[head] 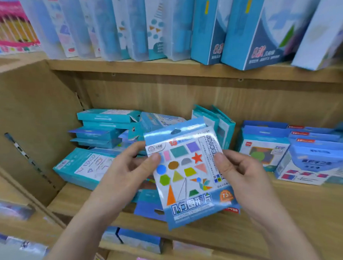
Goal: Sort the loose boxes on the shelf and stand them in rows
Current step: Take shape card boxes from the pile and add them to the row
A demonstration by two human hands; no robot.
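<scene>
Head view

1. Handling: The flat pack appears thin and light, judged from how both hands carry it by the edges alone. The glossy wrapper reflects light, so treat the surface as slippery. The face probably flexes under pressure; grip at the two side edges, thumb on the front and fingers behind. Avoid the punched hang tab at the top, likely the weakest part.

2. Hand state: The left hand pinches the left edge of the pack, thumb on the front face. The right hand clamps the right edge the same way. Neither hand is free.

3. Position: The pack is held in the air in front of the middle shelf, tilted, with its top leaning left. It does not rest on the board.

4. Appearance: Blue border, white centre panel printed with coloured geometric shapes, including a red star, an orange triangle and a green hexagon. Large white characters run along the lower band.

5. Surroundings: Teal boxes lie flat in a loose stack at the left rear. A second blue pack lies on the shelf beneath the held one. Blue boxes sit to the right. On the shelf above, tall boxes stand in a row
</scene>
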